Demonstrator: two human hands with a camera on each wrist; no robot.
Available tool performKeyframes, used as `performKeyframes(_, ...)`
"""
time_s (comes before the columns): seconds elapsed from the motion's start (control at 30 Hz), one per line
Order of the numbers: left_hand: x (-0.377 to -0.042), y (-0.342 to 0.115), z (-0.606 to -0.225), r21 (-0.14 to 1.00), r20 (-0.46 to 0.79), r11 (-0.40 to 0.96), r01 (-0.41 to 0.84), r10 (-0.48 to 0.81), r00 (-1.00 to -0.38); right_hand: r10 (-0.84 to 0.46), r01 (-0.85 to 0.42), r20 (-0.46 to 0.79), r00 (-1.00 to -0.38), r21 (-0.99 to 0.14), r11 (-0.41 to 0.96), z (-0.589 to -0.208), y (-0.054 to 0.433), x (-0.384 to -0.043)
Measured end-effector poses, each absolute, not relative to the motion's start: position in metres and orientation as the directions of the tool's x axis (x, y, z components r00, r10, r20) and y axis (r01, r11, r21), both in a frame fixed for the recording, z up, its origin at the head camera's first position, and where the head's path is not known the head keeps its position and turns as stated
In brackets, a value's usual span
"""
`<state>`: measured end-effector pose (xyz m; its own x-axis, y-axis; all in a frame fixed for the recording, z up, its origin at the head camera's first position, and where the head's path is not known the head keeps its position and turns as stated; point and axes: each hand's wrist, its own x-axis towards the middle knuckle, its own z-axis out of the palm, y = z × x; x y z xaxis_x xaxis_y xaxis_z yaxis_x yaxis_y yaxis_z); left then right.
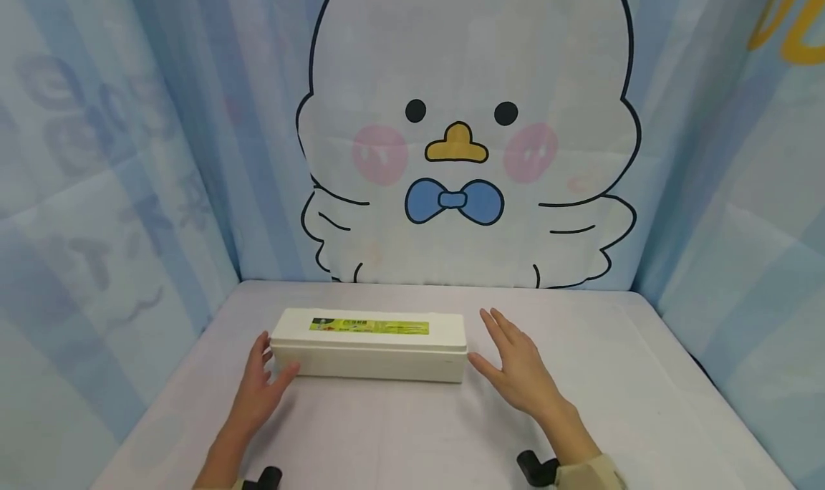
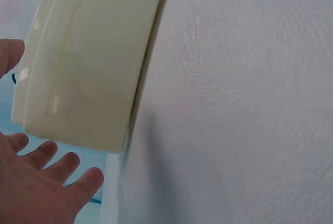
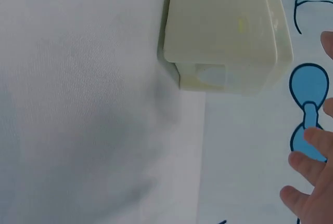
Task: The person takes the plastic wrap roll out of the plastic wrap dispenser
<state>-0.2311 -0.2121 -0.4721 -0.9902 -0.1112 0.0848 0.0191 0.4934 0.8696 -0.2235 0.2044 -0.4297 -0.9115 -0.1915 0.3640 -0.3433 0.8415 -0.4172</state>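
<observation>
A long cream plastic box [image 1: 380, 362] with a lid lies lengthwise on the table, a yellow-green label [image 1: 369, 326] on its top. At its left end is my left hand [image 1: 256, 390], fingers spread around the corner; in the left wrist view the fingertips [image 2: 89, 178] appear just off the box [image 2: 93, 63]. My right hand [image 1: 518, 368] is held beside the right end, fingers extended and thumb near the corner. A gap separates the right fingers [image 3: 307, 167] from the box [image 3: 223, 21] in the right wrist view. What the box contains is hidden.
The table [image 1: 387, 440] has a white cloth. Behind it hangs a curtain [image 1: 464, 60] printed with a cartoon chick, and blue-white curtains [image 1: 97, 225] flank both sides. A black wrist mount [image 1: 538, 468] sits at the right cuff.
</observation>
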Motion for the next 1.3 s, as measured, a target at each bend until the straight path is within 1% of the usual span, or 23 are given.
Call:
performKeyframes(0.33,-0.237,-0.211,-0.472,0.880,0.043,0.476,-0.011,-0.101,-0.994,-0.228,-0.379,0.356,-0.906,-0.445,0.811,-0.428,0.188,-0.231)
performKeyframes(0.53,-0.239,-0.214,-0.473,0.881,0.051,0.473,0.005,-0.085,-0.995,-0.260,-0.401,0.344,-0.902,-0.447,0.799,-0.425,0.179,-0.236)
performKeyframes(0.87,-0.244,-0.215,-0.475,0.887,0.031,0.461,0.003,-0.054,-0.998,-0.279,-0.368,0.252,-0.927,-0.459,0.809,-0.421,0.170,-0.241)
performKeyframes(1.1,-0.247,-0.217,-0.473,0.890,0.024,0.457,0.016,-0.010,-1.000,-0.323,-0.393,0.230,-0.918,-0.419,0.819,-0.420,0.163,-0.247)
performKeyframes(1.3,-0.251,-0.218,-0.478,0.892,0.003,0.451,-0.006,-0.018,-1.000,-0.377,-0.433,0.216,-0.901,-0.390,0.813,-0.418,0.156,-0.255)
